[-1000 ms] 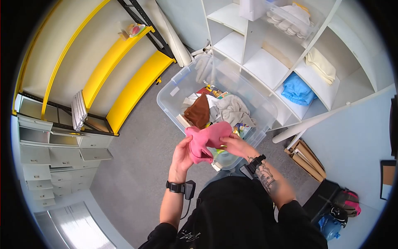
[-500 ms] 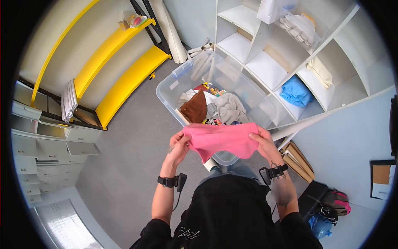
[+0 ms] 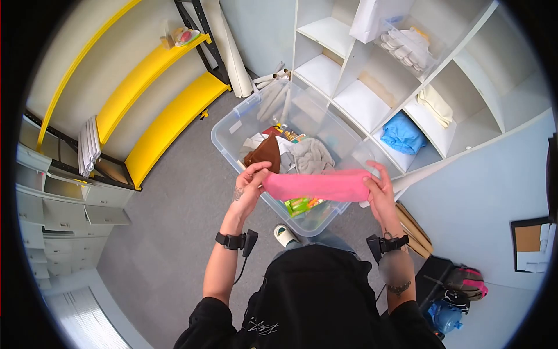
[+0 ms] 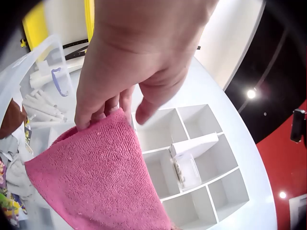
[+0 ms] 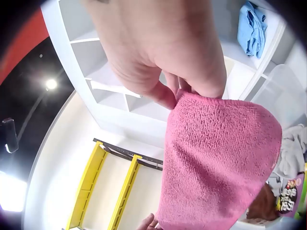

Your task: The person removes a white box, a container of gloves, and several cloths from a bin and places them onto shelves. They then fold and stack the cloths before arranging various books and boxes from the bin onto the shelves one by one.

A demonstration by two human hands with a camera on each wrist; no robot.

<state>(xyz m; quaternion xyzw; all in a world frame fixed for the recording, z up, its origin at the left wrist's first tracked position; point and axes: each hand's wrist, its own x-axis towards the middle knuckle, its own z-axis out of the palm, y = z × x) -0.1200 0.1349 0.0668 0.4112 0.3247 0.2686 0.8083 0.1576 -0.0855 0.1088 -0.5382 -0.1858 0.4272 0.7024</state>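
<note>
Stretched between both hands is a pink terry cloth (image 3: 317,185), held over the near part of a clear plastic bin (image 3: 220,135). My left hand (image 3: 250,189) pinches its left end, and my right hand (image 3: 381,195) pinches the right end. In the left wrist view the looped texture of the cloth (image 4: 100,167) shows, its edge gripped between fingers and thumb. The right wrist view has the cloth (image 5: 216,148) hanging from the right fingertips. Inside the bin lie a brown cloth (image 3: 264,154), a grey cloth (image 3: 311,157) and a green packet (image 3: 298,206).
White cube shelves (image 3: 363,104) stand beyond the bin, holding a blue cloth bundle (image 3: 402,134) and a cream cloth (image 3: 435,106). A yellow rack (image 3: 174,125) is at the left. Rolled tubes (image 3: 273,78) lean behind the bin, and flattened cardboard (image 3: 415,230) stands at the right.
The hands have spread apart and the pink cloth, bunched at first, is now pulled out into a long flat strip. The right hand has moved right and turned upward.
</note>
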